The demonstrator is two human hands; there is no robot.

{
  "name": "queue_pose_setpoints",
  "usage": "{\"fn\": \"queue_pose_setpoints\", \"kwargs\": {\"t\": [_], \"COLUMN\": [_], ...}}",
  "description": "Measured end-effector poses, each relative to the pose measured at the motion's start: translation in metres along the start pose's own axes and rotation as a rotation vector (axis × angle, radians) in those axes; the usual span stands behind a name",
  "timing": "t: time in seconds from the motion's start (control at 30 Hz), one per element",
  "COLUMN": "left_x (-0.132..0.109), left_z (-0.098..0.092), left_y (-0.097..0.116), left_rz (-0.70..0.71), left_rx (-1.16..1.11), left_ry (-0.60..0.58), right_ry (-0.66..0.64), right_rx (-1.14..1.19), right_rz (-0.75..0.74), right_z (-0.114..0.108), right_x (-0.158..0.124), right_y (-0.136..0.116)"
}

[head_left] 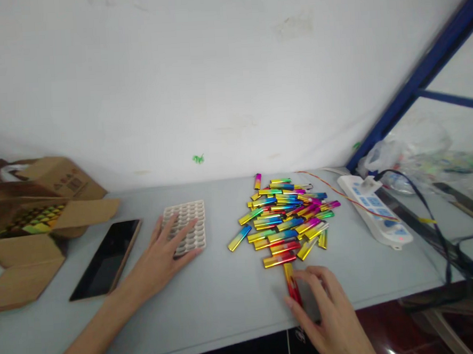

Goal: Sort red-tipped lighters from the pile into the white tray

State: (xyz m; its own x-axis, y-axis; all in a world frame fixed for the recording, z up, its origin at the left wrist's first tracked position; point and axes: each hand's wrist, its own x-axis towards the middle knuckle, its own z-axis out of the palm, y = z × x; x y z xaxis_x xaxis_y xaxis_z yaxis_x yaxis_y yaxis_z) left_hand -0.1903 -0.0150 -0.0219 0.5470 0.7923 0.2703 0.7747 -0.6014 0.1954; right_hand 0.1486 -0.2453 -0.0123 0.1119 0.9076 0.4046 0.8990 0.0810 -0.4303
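Note:
Fingers spread, my left hand [161, 256] lies flat over a white tray [198, 211] with rows of oval holes. The palm hides its lower left part, and the holes that show look bare. Close to the front edge of the table, my right hand [328, 307] has a red-and-gold lighter [289, 275] between thumb and fingers. This lighter points away from me, its near end partly covered by the hand. Just beyond it is a loose pile of shiny lighters [287, 222] in gold, blue, red, green and pink, lying in various directions.
A dark-screened phone or tablet [105, 260] lies left of the tray. Open cardboard boxes [72, 181] stand far left, one holding several lighters. At right are a white power strip [377, 211], a black cable [422, 203] and a blue frame [407, 86]. A wall [215, 93] backs the table.

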Motion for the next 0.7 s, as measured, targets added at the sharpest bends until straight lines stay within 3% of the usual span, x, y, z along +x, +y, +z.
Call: {"fn": "queue_pose_setpoints", "kwargs": {"t": [0.13,0.33,0.53,0.7], "left_x": [0.000,0.004,0.012,0.011], "left_z": [0.006,0.019,0.025,0.023], "left_y": [0.027,0.061,0.077,0.083], "left_rz": [0.005,0.041,0.024,0.028], "left_rx": [-0.034,-0.071,-0.070,-0.080], "left_ry": [-0.007,-0.021,-0.026,-0.016], "right_ry": [-0.039,0.013,0.075,0.066], "right_rx": [-0.039,-0.014,0.109,0.379], "right_rz": [0.015,-0.012,0.090,0.189], "right_z": [0.010,0.019,0.023,0.014], "right_x": [-0.003,0.018,0.033,0.038], "right_y": [-0.001,0.021,0.031,0.032]}}
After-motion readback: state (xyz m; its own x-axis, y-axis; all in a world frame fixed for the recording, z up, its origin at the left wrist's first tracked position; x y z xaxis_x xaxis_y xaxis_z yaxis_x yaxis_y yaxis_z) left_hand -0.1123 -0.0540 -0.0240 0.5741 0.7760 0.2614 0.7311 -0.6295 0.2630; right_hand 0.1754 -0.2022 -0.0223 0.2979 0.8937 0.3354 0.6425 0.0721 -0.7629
